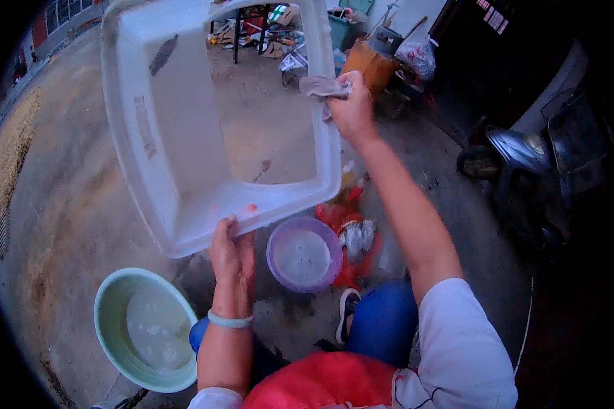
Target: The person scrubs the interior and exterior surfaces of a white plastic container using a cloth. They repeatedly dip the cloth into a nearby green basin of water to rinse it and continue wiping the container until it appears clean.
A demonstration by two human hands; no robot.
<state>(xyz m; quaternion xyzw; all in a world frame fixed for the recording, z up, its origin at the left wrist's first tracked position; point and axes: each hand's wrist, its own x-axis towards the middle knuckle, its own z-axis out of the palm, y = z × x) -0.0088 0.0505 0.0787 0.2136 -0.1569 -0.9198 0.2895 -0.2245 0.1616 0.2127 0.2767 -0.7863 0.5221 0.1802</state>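
Note:
A large white plastic frame-like housing [199,202], with a wide opening and dark smudges, is held up in front of me. My left hand [233,253] supports its lower edge, thumb on the inner side. At its right rim my right hand [355,107] grips a greyish cloth [323,87] that lies against the plastic. Below stands a purple basin [272,255] of cloudy water. A pale green basin [102,312], also holding cloudy water, is at the lower left.
Red plastic bags [345,271] and a grey-white bundle [358,237] lie beside the purple basin. Farther off are an orange container [366,64], a white plastic bag [418,57], scattered rubbish [273,50] and a green bin [339,30]. A parked scooter [522,148] stands at right.

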